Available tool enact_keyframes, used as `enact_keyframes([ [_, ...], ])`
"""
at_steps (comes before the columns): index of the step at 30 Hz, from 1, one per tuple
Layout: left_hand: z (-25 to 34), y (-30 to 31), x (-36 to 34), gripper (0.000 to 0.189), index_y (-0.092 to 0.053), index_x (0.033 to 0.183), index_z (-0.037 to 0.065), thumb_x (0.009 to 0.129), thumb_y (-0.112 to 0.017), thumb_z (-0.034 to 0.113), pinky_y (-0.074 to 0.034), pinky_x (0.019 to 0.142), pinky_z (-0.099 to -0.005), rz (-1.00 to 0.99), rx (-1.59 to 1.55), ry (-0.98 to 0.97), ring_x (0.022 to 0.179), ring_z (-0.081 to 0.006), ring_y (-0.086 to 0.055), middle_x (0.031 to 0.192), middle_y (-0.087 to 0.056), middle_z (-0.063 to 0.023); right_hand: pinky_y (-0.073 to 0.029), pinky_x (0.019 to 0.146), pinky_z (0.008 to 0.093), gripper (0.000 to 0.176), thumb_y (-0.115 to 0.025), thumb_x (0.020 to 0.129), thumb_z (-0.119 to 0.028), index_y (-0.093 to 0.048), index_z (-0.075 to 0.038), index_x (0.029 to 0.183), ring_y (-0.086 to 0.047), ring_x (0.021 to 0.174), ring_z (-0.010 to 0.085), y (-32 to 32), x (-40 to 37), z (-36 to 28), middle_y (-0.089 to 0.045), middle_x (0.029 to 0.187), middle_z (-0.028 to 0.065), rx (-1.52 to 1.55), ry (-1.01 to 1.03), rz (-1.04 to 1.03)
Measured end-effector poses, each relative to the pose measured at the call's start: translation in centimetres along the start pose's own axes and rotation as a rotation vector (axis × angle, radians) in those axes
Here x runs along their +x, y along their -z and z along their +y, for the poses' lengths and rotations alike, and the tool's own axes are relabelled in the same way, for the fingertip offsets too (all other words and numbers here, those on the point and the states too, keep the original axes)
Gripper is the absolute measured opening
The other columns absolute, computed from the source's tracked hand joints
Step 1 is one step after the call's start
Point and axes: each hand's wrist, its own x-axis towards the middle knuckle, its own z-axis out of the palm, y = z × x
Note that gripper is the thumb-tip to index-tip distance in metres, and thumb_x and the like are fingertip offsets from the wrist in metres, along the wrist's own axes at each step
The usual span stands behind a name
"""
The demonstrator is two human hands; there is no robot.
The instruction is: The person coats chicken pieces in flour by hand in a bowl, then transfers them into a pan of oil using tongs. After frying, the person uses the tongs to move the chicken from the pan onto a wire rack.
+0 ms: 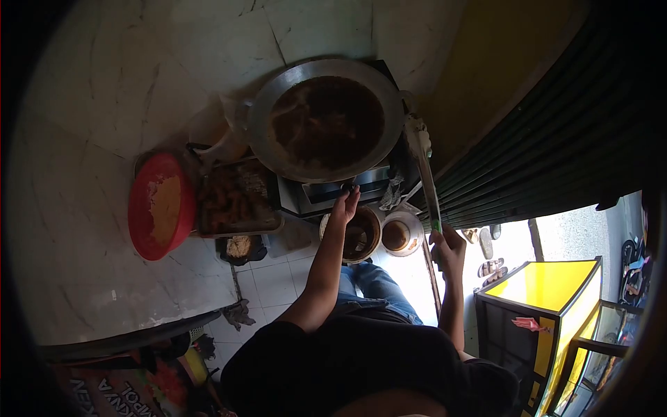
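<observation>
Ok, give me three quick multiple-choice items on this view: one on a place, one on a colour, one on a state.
1. Where is the round red plastic basin?
A. left of the dark metal tray of fried food
B. inside the wok
C. on the yellow cabinet

2. What colour is the grip on the long-handled metal tool?
A. red
B. green
C. white

3. What is the right hand doing?
A. resting open on the floor
B. holding a bowl
C. gripping the tool's handle

Answers: 1 A, the basin lies beside the tray's left edge; 2 B, a green band shows just above the hand; 3 C, the fingers are closed round the handle.
</observation>
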Motion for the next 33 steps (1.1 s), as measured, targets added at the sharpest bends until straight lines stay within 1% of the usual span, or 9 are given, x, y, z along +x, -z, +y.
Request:
enact_keyframes([
  [10,-0.2,-0.3,0.4,0.025,-0.043,0.109,-0.004,0.086,-0.045,0.006,-0.052,0.08,-0.0354,0.062,0.276,-0.126,0.089,-0.0288,-0.061,0.099,-0.058,-0.0232,-0.034,0.038,0.0194,0.058,-0.067,0.07,-0.038,-0.057,0.008,0.103,-0.046,0.043,0.0066,0.2,1.4,0.1,-0.054,0.06,0.0045,-0.033,0.033,-0.065],
  [18,-0.6,-0.3,-0.5,0.028,-0.041,0.108,-0.007,0.088,-0.047,0.012,-0.052,0.079,-0.0355,0.129,0.405,-0.165,0.088,-0.0291,-0.061,0.099,-0.058,-0.0238,-0.029,0.037,0.0193,0.051,-0.066,0.072,-0.039,-0.059,0.006,0.095,-0.041,0.042,0.0046,0.4,3.0,0.3,-0.05,0.06,0.0007,-0.027,0.077,-0.136],
  [19,-0.5,0.0,-0.8,0.042,-0.041,0.108,-0.007,0.087,-0.053,0.026,-0.052,0.078,-0.035,0.087,0.442,-0.131,0.089,-0.0282,-0.061,0.099,-0.058,-0.0237,-0.029,0.037,0.0193,0.05,-0.066,0.073,-0.04,-0.059,0.005,0.093,-0.041,0.042,0.0046,0.4,3.4,0.3,-0.05,0.06,0.0005,-0.04,0.08,-0.135],
  [23,-0.7,-2.5,-6.2,0.074,-0.038,0.12,-0.005,0.078,-0.056,0.053,-0.05,0.079,-0.032,0.232,0.803,-0.145,0.091,-0.0256,-0.061,0.098,-0.059,-0.022,-0.034,0.043,0.0196,0.054,-0.065,0.072,-0.036,-0.058,0.006,0.105,-0.047,0.048,0.0057,0.8,4.8,0.0,-0.053,0.061,0.003,-0.097,0.059,-0.139],
  [24,-0.3,-2.4,-7.4,0.069,-0.041,0.121,0.0,0.079,-0.054,0.053,-0.05,0.08,-0.031,0.226,0.941,-0.142,0.092,-0.0242,-0.061,0.099,-0.059,-0.0191,-0.034,0.043,0.0193,0.052,-0.065,0.073,-0.034,-0.058,0.006,0.105,-0.047,0.048,0.0057,0.8,5.1,-0.8,-0.054,0.062,0.0034,-0.089,0.063,-0.148],
  [26,-0.2,-4.2,-11.8,0.055,-0.049,0.114,0.002,0.082,-0.056,0.046,-0.049,0.077,-0.0285,0.235,1.111,-0.255,0.088,-0.0201,-0.061,0.1,-0.06,-0.0143,-0.04,0.05,0.0202,0.044,-0.065,0.074,-0.024,-0.058,0.005,0.106,-0.052,0.055,0.0077,0.8,6.3,-1.3,-0.059,0.071,0.0065,-0.141,0.14,-0.151],
  [29,1.9,-4.1,-16.4,0.038,-0.054,0.106,0.005,0.085,-0.056,0.036,-0.048,0.072,-0.0258,0.165,1.246,-0.632,0.084,-0.0163,-0.061,0.101,-0.06,-0.0096,-0.045,0.068,0.0262,0.041,-0.065,0.075,-0.021,-0.058,0.004,0.106,-0.057,0.072,0.012,0.3,8.0,-4.1,-0.063,0.081,0.0098,-0.166,0.323,-0.195],
  [31,3.5,-5.1,-19.2,0.028,-0.056,0.101,0.005,0.085,-0.057,0.027,-0.047,0.067,-0.0252,0.231,1.289,-0.933,0.082,-0.0141,-0.06,0.099,-0.061,-0.0076,-0.046,0.068,0.0268,0.04,-0.066,0.074,-0.021,-0.059,0.002,0.105,-0.059,0.072,0.0132,-0.7,8.7,-7.0,-0.064,0.083,0.0105,-0.327,0.357,-0.195],
  [33,5.8,-6.0,-21.2,0.029,-0.055,0.103,0.004,0.083,-0.06,0.025,-0.046,0.071,-0.0265,0.323,1.415,-1.139,0.087,-0.0156,-0.059,0.099,-0.06,-0.0084,-0.047,0.068,0.0279,0.041,-0.067,0.072,-0.024,-0.059,0.0,0.104,-0.061,0.072,0.0155,-1.8,9.6,-10.1,-0.065,0.083,0.0113,-0.509,0.377,-0.216],
])
